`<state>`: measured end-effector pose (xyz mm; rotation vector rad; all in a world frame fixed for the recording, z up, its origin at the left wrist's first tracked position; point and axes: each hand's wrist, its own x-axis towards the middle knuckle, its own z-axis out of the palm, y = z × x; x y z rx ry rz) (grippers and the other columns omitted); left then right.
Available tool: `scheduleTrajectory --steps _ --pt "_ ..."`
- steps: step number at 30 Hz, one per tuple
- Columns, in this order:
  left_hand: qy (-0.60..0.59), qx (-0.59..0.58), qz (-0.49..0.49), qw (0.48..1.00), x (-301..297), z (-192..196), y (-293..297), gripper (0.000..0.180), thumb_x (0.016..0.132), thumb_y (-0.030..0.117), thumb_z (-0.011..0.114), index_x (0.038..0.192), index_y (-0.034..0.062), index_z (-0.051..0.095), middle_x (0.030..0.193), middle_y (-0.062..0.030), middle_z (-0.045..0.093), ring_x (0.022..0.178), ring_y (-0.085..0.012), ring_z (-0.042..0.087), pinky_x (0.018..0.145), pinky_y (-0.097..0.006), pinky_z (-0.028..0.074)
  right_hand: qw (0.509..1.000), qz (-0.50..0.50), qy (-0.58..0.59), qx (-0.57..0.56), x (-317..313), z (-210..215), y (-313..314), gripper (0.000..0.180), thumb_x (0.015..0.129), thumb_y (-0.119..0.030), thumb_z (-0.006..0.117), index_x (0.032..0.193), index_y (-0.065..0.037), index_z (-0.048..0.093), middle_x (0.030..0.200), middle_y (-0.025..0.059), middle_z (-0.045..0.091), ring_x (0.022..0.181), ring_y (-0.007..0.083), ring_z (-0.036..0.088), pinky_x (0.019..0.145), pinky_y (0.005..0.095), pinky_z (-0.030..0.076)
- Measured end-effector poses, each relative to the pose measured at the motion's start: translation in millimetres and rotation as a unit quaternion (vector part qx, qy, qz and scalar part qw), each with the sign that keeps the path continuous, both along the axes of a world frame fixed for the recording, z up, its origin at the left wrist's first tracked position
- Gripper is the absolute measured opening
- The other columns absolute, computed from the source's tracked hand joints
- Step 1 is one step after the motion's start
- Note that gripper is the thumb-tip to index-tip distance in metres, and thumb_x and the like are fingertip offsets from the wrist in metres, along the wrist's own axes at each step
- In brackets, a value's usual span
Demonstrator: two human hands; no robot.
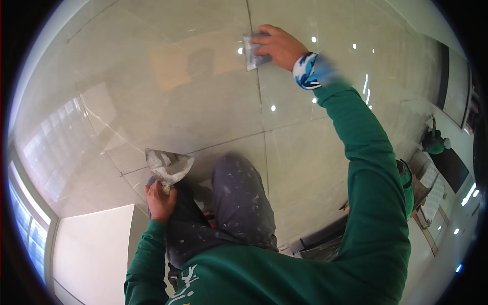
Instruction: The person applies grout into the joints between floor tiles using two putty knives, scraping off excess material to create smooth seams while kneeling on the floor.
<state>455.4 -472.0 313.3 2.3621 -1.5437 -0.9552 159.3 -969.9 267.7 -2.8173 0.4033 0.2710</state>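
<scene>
My right hand (284, 47) reaches far forward and grips a flat, grey spreader (252, 57). The spreader's blade lies against the glossy beige tiles (203, 96), across a dark joint (260, 99) between two of them. Low on the left, beside my knee, my left hand (160, 203) is closed round the handle of a trowel (175, 163). White paste is smeared over the trowel's broad blade, which points away from me. A blue and white patterned band (306, 71) circles my right wrist.
My bent knees in grey, spattered trousers (239, 188) are close to the tiles. A white block-shaped structure (94, 236) and a window (28, 218) stand at the left. Another person in green (434, 142) is at the far right, near a dark panel (450, 165).
</scene>
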Motion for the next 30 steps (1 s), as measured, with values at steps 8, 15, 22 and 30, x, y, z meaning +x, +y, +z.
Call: scheduleTrajectory --steps 8,15,22,30 --pt "0.007 -0.021 0.003 1.000 1 0 0 0.023 0.080 0.018 0.071 0.090 0.0015 0.058 0.083 -0.0180 0.067 0.081 -0.0397 0.063 0.085 -0.048 0.044 0.996 -0.047 0.010 -0.070 -25 11 12 0.037 0.077 0.004 0.066 0.105 -0.016 0.079 0.135 -0.0014 0.066 0.136 0.0281 0.048 0.115 0.0364 0.043" --pt "0.010 -0.017 0.001 1.000 2 -6 4 0.022 0.081 0.018 0.071 0.090 0.0014 0.058 0.082 -0.0188 0.066 0.081 -0.0408 0.062 0.086 -0.049 0.044 0.996 -0.077 0.038 -0.040 -64 -3 44 0.046 0.070 0.009 0.064 0.108 -0.014 0.077 0.135 0.0015 0.065 0.136 0.0317 0.047 0.115 0.0401 0.042" --pt "-0.012 -0.054 -0.003 0.998 -1 -6 6 0.022 0.081 0.017 0.071 0.090 0.0011 0.059 0.082 -0.0185 0.065 0.079 -0.0414 0.061 0.082 -0.048 0.044 0.998 -0.059 -0.026 0.019 -53 -1 101 0.039 0.074 0.006 0.063 0.105 -0.013 0.077 0.137 0.0005 0.064 0.134 0.0304 0.048 0.112 0.0418 0.044" --pt "-0.027 -0.077 0.008 0.997 -5 -12 10 0.022 0.082 0.018 0.071 0.091 0.0010 0.060 0.083 -0.0190 0.066 0.078 -0.0426 0.059 0.083 -0.049 0.044 0.999 -0.029 0.009 -0.042 -68 -6 76 0.022 0.086 -0.009 0.062 0.100 -0.015 0.079 0.136 0.0003 0.065 0.135 0.0295 0.048 0.115 0.0402 0.040"
